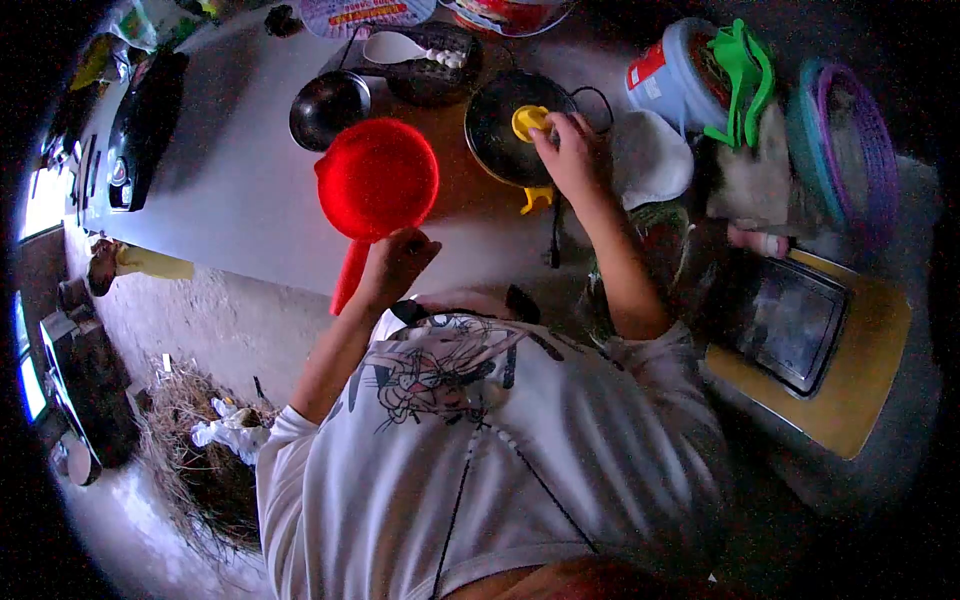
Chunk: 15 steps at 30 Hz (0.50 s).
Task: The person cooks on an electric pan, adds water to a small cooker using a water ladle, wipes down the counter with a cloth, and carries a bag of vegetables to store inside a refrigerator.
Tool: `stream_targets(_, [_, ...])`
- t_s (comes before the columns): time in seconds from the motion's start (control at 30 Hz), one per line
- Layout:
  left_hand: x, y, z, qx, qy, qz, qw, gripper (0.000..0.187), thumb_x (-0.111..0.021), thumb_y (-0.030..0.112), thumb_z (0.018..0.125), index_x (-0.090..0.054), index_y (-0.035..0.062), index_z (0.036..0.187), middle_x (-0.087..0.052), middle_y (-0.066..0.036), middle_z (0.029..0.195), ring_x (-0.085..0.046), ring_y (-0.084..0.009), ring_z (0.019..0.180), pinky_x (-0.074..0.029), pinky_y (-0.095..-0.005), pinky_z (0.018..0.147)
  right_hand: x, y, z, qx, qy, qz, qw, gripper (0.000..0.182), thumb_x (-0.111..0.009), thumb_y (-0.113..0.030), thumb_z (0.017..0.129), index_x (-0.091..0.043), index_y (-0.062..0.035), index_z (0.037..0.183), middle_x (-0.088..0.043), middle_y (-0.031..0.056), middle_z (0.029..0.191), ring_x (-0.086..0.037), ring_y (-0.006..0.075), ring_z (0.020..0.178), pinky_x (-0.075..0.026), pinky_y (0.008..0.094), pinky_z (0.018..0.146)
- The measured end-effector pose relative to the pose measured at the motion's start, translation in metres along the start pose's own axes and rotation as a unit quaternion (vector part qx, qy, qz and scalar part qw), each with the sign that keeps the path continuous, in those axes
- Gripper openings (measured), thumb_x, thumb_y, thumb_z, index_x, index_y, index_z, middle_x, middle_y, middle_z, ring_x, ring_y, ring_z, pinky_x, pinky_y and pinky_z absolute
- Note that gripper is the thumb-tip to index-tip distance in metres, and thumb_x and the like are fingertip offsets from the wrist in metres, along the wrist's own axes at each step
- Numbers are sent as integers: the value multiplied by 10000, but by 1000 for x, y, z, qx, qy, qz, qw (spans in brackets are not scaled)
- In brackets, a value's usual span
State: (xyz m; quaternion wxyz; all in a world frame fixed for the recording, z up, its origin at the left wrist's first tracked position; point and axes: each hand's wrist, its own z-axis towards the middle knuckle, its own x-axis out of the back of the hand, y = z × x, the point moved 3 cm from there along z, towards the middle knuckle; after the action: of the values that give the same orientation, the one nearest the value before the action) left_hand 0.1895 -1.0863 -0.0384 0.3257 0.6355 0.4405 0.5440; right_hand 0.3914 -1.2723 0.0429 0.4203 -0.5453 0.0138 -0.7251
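Left hand (398,262) grips a light, stiff red scoop (377,180) by its handle above the tabletop (230,190), while right-hand fingers (552,135) pinch the pan's (500,135) yellow knob (528,121).

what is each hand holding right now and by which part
The left hand grips the red plastic strainer by its long handle. The right hand pinches the yellow knob of the round black lid.

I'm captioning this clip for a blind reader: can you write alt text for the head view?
Seen from above, a person's left hand holds a red scoop by its handle over a counter, while the right hand grips the yellow knob of a black lid. A dark bowl sits nearby.
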Motion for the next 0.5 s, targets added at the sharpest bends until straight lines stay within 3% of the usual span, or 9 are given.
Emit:
stream_targets(0.13, [23, 52, -6, -77, 30, 82, 993, 147, -589, 102, 718, -537, -8, 635, -498, -92, 534, -440, -141, 490, -368, -271, 464, -13, 0, 18, -48, -78, 1, 996, 226, -606, -195, 701, -525, -11, 805, -532, 140, 773, -517, 297, 713, -423, 371, 621])
stream_targets(0.2, [29, 51, -12, -72, 54, 93, 992, 144, -589, 103, 717, -542, -10, 642, -491, -93, 530, -441, -146, 491, -370, -274, 465, -24, 16, 19, -25, -58, -15, 998, 216, -610, -183, 696, -529, -1, 779, -540, 151, 762, -529, 278, 705, -423, 356, 599])
stream_targets(0.27, [36, 49, -17, -70, 57, 109, 990, 141, -588, 105, 717, -545, -11, 649, -487, -97, 529, -445, -152, 493, -371, -278, 469, -24, 22, 22, -71, -132, 58, 987, 208, -612, -174, 694, -538, 10, 760, -551, 145, 709, -537, 262, 653, -420, 324, 571])
stream_targets(0.33, [37, 29, -20, -74, 74, 106, 989, 133, -583, 105, 722, -542, -11, 672, -495, -101, 548, -446, -155, 501, -370, -281, 476, -12, 20, 24, -69, -106, 87, 988, 213, -595, -200, 718, -547, 6, 745, -538, 116, 626, -511, 213, 562, -403, 308, 536])
stream_targets(0.4, [40, 15, -22, -86, 86, 91, 988, 127, -578, 107, 728, -540, -11, 698, -504, -103, 570, -447, -155, 510, -369, -280, 483, 3, 26, 28, -124, -109, 175, 971, 228, -572, -237, 746, -555, -10, 759, -509, 60, 576, -462, 138, 520, -379, 278, 502])
stream_targets(0.43, [48, 19, -23, -21, 78, 69, 994, 130, -574, 113, 734, -542, -10, 709, -509, -101, 579, -449, -151, 523, -369, -276, 484, 9, 33, 29, -176, -123, 205, 955, 242, -548, -254, 769, -561, -12, 762, -485, 7, 575, -417, 76, 522, -346, 238, 478])
stream_targets(0.47, [52, 19, -25, 44, 70, 47, 995, 134, -569, 119, 739, -543, -10, 720, -513, -99, 589, -451, -148, 536, -368, -273, 486, 19, 29, 28, -272, -96, 310, 906, 230, -542, -242, 777, -556, -13, 769, -477, -18, 594, -408, 64, 512, -328, 206, 472])
stream_targets(0.5, [50, 7, -29, 0, 76, 86, 993, 150, -562, 139, 751, -547, -10, 744, -525, -100, 610, -457, -141, 566, -378, -272, 502, 28, 30, 28, -295, -52, 348, 888, 219, -537, -232, 783, -552, -13, 781, -475, -17, 600, -405, 65, 512, -328, 203, 476])
